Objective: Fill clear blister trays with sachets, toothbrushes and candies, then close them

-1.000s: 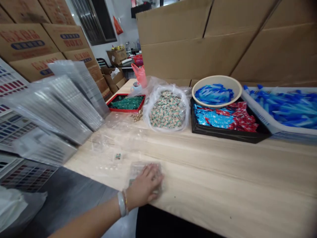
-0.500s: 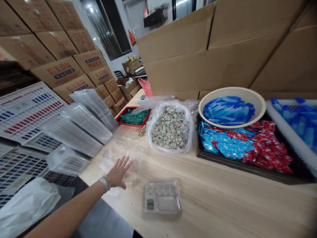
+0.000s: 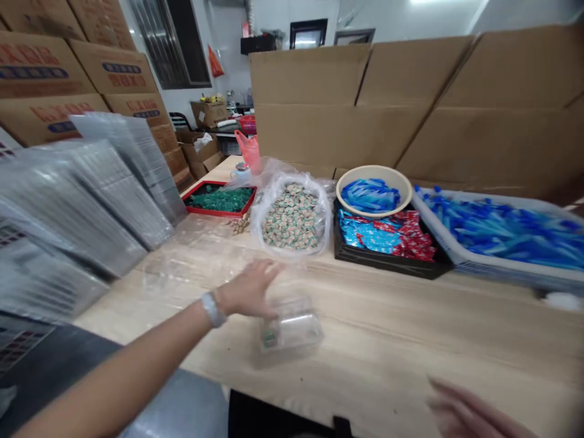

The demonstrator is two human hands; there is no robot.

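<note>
We see the wooden counter [image 3: 410, 328] open and bare from its middle to the near edge, with a white basket [image 3: 493, 272] of blue tubes at the far right. The clear compartment tray [image 3: 292, 331] lies by the near edge, left of centre. Our left hand [image 3: 249, 291] reaches over its far left corner, fingers [image 3: 269, 272] close together; we cannot tell whether they grip it. Our right hand [image 3: 469, 410], blurred, hovers at the near right corner, fingers stretched.

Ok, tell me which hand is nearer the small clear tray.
Left. The left hand is right at the far-left corner of the clear tray; the right hand is apart, low to its right.
</note>
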